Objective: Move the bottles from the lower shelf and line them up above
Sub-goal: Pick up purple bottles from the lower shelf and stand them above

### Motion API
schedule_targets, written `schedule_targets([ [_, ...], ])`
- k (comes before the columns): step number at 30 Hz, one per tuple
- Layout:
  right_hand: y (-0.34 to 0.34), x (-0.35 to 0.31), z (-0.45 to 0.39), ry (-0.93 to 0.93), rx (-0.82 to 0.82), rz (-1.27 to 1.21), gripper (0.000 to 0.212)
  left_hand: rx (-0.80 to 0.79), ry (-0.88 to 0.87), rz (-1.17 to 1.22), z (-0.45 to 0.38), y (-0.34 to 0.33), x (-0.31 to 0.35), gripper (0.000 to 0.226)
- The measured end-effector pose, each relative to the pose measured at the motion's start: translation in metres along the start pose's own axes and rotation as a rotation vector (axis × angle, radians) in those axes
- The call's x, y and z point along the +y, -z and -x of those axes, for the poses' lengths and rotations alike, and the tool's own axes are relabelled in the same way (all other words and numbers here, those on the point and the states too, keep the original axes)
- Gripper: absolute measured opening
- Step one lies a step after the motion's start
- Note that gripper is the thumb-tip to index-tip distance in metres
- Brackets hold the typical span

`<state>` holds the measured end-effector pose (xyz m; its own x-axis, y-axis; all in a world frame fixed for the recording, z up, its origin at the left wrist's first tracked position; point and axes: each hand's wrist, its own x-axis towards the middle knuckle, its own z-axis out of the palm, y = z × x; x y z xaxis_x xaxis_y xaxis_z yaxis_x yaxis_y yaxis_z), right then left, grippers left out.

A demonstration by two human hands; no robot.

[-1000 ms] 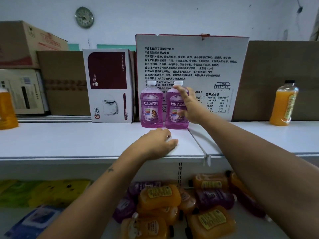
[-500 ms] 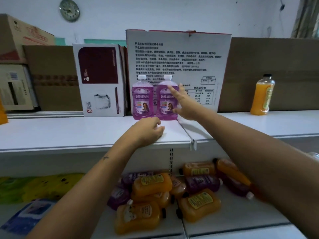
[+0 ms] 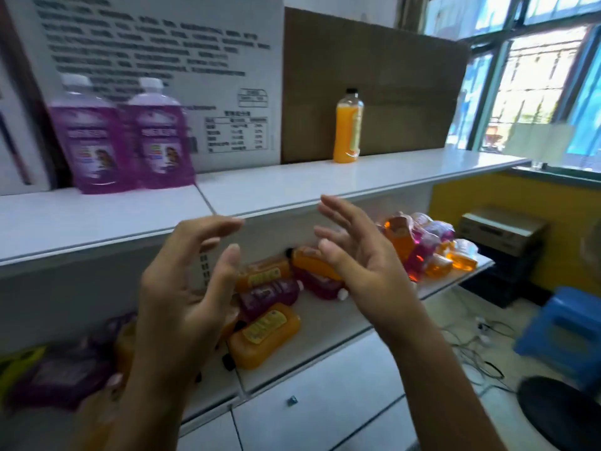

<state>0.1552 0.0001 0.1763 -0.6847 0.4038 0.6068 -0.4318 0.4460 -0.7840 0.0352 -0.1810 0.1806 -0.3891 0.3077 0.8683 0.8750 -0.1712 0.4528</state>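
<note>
Two purple bottles (image 3: pixel 122 138) stand side by side upright on the upper white shelf (image 3: pixel 292 187), at its back left. An orange bottle (image 3: pixel 348 128) stands alone further right on the same shelf. On the lower shelf (image 3: pixel 325 327) lie several orange and purple bottles (image 3: pixel 266 307) in a loose heap, some hidden behind my hands. My left hand (image 3: pixel 185 288) and my right hand (image 3: pixel 354 252) hover in front of the shelves, palms facing each other, fingers loose, holding nothing.
A large white printed box (image 3: pixel 182 70) and a brown cardboard sheet (image 3: pixel 374 76) stand behind the upper row. More packed bottles (image 3: pixel 429 245) sit at the lower shelf's right end. A blue stool (image 3: pixel 566 330), floor cables and windows are to the right.
My right hand let go of the right purple bottle and drew back. My left hand left the shelf edge. Both now hover lower, and the view has swung right.
</note>
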Motion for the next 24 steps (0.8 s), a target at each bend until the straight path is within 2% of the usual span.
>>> schedule_targets([
  [4,0.018,0.03,0.052,-0.164,0.222,0.0,0.045,-0.087,0.227,0.211,0.026,-0.043,0.002,0.021],
  [7,0.028,0.054,0.075,-0.287,0.349,0.044,0.036,-0.156,0.297,0.3,0.037,-0.072,0.0,0.026],
  [14,0.071,0.094,0.088,-0.481,0.358,0.14,0.041,-0.277,0.416,0.293,0.044,-0.146,-0.007,0.023],
  [24,0.195,0.144,0.064,-0.541,0.425,0.114,0.039,-0.348,0.492,0.267,0.033,-0.291,-0.013,0.023],
])
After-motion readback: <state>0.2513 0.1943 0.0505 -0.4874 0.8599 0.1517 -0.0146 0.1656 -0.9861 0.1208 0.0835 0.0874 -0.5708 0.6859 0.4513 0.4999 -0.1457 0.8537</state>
